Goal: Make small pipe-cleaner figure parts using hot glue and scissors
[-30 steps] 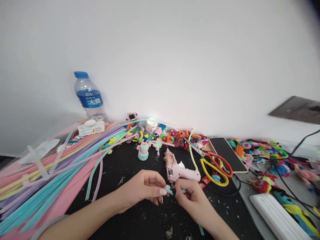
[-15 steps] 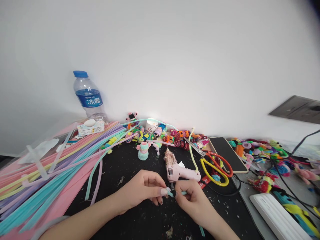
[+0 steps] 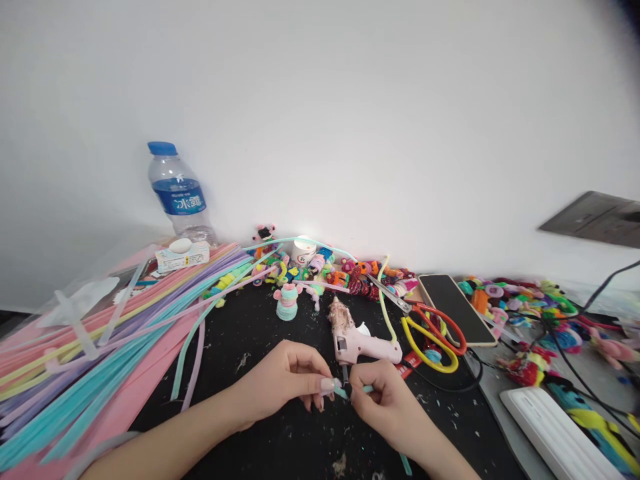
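Observation:
Between my two hands runs a light-blue pipe cleaner. My left hand pinches one part of it between thumb and fingers. A short way to the right, my right hand is closed on the same pipe cleaner, and a light-blue end pokes out below that wrist. Just beyond the fingers lies a pale pink glue gun on its side, its tip end smeared with brown glue. Farther back stands a small mint-and-pink pipe-cleaner figure with round pink ears.
Bundles of pastel pipe cleaners cover the left side. Red-and-yellow-handled scissors, a phone and a white power strip lie to the right. A water bottle leans by the wall. Cables cross the right side.
Both hands stay almost in place. A little more of the light-blue pipe cleaner shows between the fingertips now.

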The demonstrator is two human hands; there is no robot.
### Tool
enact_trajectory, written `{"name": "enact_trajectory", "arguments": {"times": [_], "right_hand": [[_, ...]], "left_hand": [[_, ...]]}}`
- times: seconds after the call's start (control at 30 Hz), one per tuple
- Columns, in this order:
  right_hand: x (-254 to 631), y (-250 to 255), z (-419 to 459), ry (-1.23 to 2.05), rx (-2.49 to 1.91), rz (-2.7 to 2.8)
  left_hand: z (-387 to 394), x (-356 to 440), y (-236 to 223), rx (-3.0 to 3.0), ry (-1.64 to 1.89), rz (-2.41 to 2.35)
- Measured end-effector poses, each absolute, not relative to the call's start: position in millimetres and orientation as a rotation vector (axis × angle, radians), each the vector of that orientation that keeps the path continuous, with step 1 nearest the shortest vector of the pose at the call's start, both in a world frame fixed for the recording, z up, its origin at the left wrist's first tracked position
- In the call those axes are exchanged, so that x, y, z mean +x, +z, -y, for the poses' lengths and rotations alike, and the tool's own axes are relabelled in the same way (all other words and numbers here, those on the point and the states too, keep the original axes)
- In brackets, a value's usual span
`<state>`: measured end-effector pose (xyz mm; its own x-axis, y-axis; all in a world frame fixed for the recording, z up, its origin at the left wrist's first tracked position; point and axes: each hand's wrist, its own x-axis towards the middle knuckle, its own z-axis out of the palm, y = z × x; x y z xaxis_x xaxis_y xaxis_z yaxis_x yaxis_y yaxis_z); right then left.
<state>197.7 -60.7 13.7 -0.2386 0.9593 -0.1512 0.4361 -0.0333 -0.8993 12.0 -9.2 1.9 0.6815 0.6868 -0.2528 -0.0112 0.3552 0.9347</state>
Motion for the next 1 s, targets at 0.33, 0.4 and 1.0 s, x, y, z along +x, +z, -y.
{"name": "enact_trajectory", "arguments": {"times": [0.33,0.4,1.0], "right_hand": [[199.8,13.3,59.2,1.314,-1.463,1.703],[199.9,14.5,58.9,1.317,-1.434,1.733],[196.9,17.2,59.6,1.246,-1.272,1.784]], "left_hand": [[11.1,10.1,5.3,1.081,0.483,-0.705],[11.7,9.8,6.3,1.056,0.481,-0.7],[14.5,7.4,10.1,0.784,0.361,-0.543]]}}
